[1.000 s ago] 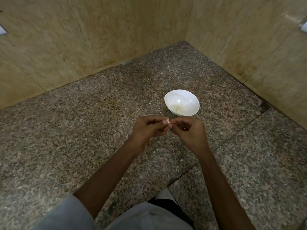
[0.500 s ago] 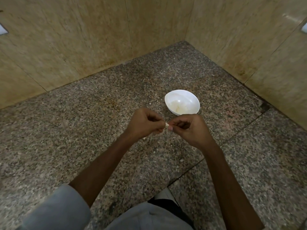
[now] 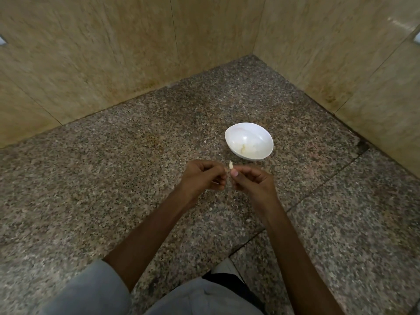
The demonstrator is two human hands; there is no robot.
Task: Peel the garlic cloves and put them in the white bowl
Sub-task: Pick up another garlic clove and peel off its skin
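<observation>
Just at seven o'clock of the white bowl [image 3: 247, 135], our right hand [image 3: 252, 183] pinches the garlic clove [image 3: 231, 165]. Our left hand [image 3: 202, 176] curls beside it, whether on skin we cannot tell. We should check for clinging skin, then drop it toward one o'clock.

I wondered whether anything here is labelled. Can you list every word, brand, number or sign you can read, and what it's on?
None: no writing shows anywhere in this view.
The white bowl, the speckled stone surface, the beige wall panels and the grey sleeve are all plain.
</observation>
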